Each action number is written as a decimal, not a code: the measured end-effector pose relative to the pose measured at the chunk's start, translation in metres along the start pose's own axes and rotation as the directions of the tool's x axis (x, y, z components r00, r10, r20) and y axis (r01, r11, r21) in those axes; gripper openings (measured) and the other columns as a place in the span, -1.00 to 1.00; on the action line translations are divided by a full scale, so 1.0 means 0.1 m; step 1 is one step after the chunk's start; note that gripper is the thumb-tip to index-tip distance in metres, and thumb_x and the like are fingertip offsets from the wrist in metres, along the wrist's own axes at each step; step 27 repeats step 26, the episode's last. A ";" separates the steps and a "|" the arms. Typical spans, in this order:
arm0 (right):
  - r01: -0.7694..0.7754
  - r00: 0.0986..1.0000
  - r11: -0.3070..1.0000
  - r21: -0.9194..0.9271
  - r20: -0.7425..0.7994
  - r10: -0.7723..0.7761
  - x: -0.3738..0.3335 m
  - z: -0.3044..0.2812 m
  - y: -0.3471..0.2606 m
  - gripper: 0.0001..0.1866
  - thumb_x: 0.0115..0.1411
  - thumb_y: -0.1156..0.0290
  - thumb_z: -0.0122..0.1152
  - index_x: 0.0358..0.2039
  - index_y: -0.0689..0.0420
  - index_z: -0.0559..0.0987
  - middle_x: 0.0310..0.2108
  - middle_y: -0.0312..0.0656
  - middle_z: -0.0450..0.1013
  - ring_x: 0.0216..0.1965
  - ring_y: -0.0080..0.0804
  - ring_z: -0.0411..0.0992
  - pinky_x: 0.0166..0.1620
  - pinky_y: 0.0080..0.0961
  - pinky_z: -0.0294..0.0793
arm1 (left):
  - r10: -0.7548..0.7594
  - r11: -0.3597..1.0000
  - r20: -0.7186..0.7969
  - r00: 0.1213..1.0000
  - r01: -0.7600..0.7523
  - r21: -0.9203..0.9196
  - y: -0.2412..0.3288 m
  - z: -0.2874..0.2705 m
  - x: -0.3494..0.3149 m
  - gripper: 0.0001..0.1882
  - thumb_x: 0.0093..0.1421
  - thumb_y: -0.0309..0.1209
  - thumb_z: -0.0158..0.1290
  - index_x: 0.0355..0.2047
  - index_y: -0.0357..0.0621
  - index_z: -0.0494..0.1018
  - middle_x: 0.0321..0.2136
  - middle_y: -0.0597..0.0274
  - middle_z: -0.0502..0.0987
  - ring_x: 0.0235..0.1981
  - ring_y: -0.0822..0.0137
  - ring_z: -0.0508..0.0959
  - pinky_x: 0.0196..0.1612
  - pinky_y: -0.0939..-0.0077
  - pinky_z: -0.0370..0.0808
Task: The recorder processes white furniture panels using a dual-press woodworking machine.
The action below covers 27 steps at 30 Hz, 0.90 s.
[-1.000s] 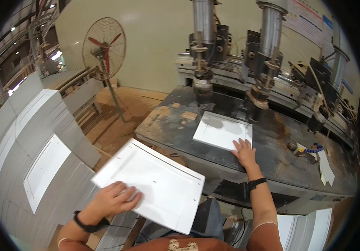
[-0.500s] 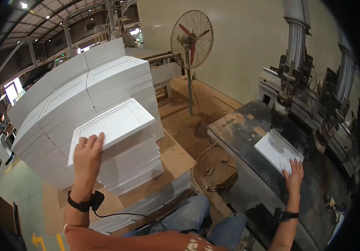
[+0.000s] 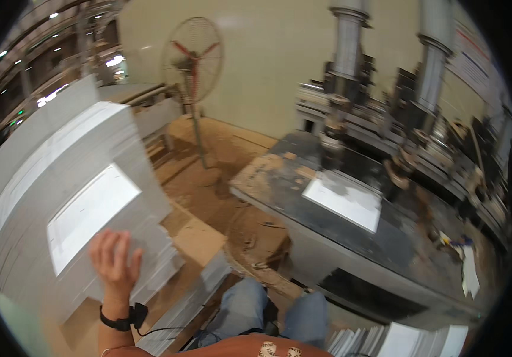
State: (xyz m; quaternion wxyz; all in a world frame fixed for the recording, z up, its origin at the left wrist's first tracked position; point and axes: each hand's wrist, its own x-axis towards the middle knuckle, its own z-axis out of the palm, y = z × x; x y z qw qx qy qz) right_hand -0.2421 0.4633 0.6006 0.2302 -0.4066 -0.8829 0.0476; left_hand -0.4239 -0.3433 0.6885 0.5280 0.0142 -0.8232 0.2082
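While our left hand (image 3: pixel 113 257) rests flat, fingers spread, on the top white panel (image 3: pixel 89 211) of the stack (image 3: pixel 42 178), its grip holds nothing. Our right hand is out of view. Another panel (image 3: pixel 344 201) lies on the machine table (image 3: pixel 387 244).

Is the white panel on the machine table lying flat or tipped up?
Flat. The white panel lies face up on the dark machine table, under the drill column, with no edge visibly lifted.

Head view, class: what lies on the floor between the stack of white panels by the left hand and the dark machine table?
In the head view, between the stack of white panels and the machine table stands a pedestal fan on sawdust-covered wooden flooring.
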 end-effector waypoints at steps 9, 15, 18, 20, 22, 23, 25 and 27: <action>-0.283 0.950 0.936 -0.210 -0.192 0.244 -1.11 0.35 0.57 -0.49 0.11 0.62 -0.05 0.12 0.11 0.39 0.10 -0.01 0.34 0.18 -0.14 0.25 0.15 -0.12 0.21 | 0.432 0.411 -0.012 0.902 -0.209 -0.887 3.07 1.55 0.69 -0.67 0.00 -0.25 0.21 -0.21 -0.05 0.51 -0.20 0.27 0.47 0.03 0.17 0.37 0.18 -0.07 0.16; 0.452 0.873 0.889 0.076 -0.243 -0.423 -0.74 0.14 -1.41 -0.50 -0.09 0.72 -0.05 -0.09 0.13 0.53 -0.11 -0.08 0.51 -0.06 -0.08 0.46 0.04 -0.26 0.38 | 0.453 0.458 0.255 0.854 0.023 -0.889 4.45 2.42 0.48 -0.36 0.13 0.10 0.00 0.06 -0.11 0.36 0.09 0.12 0.34 0.21 0.06 0.21 0.22 -0.29 0.00; 0.633 0.774 0.730 0.257 -0.240 -0.586 -0.40 0.25 -2.33 -0.51 -0.09 0.72 -0.06 -0.12 0.08 0.54 -0.13 -0.08 0.52 -0.08 -0.11 0.48 -0.03 -0.30 0.45 | 0.482 0.464 0.268 0.834 0.017 -0.886 4.47 2.21 0.42 -0.26 0.13 0.20 -0.07 0.10 -0.14 0.31 0.14 0.12 0.30 0.21 0.04 0.20 0.20 -0.36 -0.02; 0.715 0.698 0.651 0.254 -0.224 -0.680 -0.21 0.39 -2.96 -0.55 -0.05 0.69 -0.04 -0.13 0.05 0.55 -0.15 -0.12 0.53 -0.09 -0.12 0.48 -0.03 -0.30 0.45 | 0.481 0.465 0.204 0.853 -0.051 -0.884 4.10 1.87 0.37 -0.30 0.11 0.12 0.02 0.09 -0.13 0.33 0.05 0.11 0.34 0.12 0.06 0.27 0.18 -0.17 0.13; 0.803 0.595 0.545 0.242 -0.260 -0.760 -0.01 0.82 -3.40 -0.61 -0.01 0.63 0.02 -0.15 0.03 0.56 -0.15 -0.16 0.53 -0.09 -0.13 0.48 -0.03 -0.36 0.45 | 0.598 0.341 0.073 0.798 -0.171 -0.924 3.61 1.69 0.22 -0.45 0.03 -0.13 0.14 0.03 -0.06 0.40 -0.15 0.16 0.42 -0.08 0.14 0.39 0.06 0.13 0.34; 0.824 0.564 0.519 0.226 -0.252 -0.786 0.04 1.00 -3.64 -0.64 0.01 0.58 0.04 -0.15 0.02 0.55 -0.14 -0.16 0.53 -0.07 -0.14 0.48 -0.03 -0.35 0.45 | 0.571 0.358 0.005 0.821 -0.243 -0.901 3.39 1.74 0.01 -0.52 0.02 -0.21 0.10 -0.02 -0.03 0.43 -0.26 0.22 0.40 -0.17 0.20 0.40 -0.05 0.25 0.38; 0.842 0.539 0.509 0.179 -0.219 -0.813 0.07 1.36 -3.95 -0.66 0.03 0.51 0.08 -0.13 0.01 0.55 -0.09 -0.17 0.51 -0.02 -0.19 0.45 0.00 -0.19 0.42 | 0.528 0.366 -0.151 0.835 -0.385 -0.847 2.93 1.69 -0.30 -0.58 -0.05 -0.38 0.04 -0.10 0.06 0.51 -0.40 0.36 0.41 -0.32 0.28 0.44 -0.16 0.39 0.46; 0.841 0.541 0.519 0.154 -0.195 -0.818 0.07 1.56 -4.08 -0.65 0.03 0.48 0.10 -0.11 0.00 0.54 -0.06 -0.18 0.49 0.02 -0.23 0.42 0.02 -0.03 0.39 | 0.596 0.335 -0.143 0.790 -0.407 -0.850 2.62 1.56 -0.32 -0.54 -0.04 -0.39 0.05 -0.05 0.08 0.48 -0.36 0.29 0.42 -0.24 0.30 0.45 0.01 0.39 0.43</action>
